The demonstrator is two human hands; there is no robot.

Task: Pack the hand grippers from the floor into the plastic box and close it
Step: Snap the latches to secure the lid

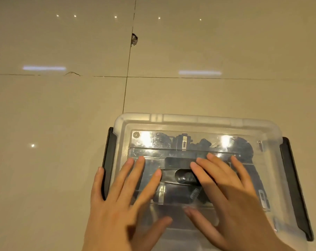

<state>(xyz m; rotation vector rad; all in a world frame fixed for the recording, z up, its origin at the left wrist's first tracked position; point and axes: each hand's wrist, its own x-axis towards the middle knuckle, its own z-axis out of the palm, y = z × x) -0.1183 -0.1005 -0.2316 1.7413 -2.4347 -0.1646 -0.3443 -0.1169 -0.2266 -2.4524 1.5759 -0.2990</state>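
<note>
Two hands lie flat on the clear lid (198,124) of the plastic box (273,178), which sits on the tiled floor (63,105). Our left hand (121,201) spreads its fingers over the lid's left half, little finger beside the left black latch (109,160); our right hand (226,189) presses with straight fingers near the centre handle recess (179,171). The hand grippers (182,142) show dark through the lid, already inside. To seat the lid well, we judge, we press evenly toward both edges, then swing up each latch. The right black latch (296,187) appears splayed outward, not yet clipped. A chipped tile joint (134,39) marks the floor beyond; nothing blocks the latches.
</note>
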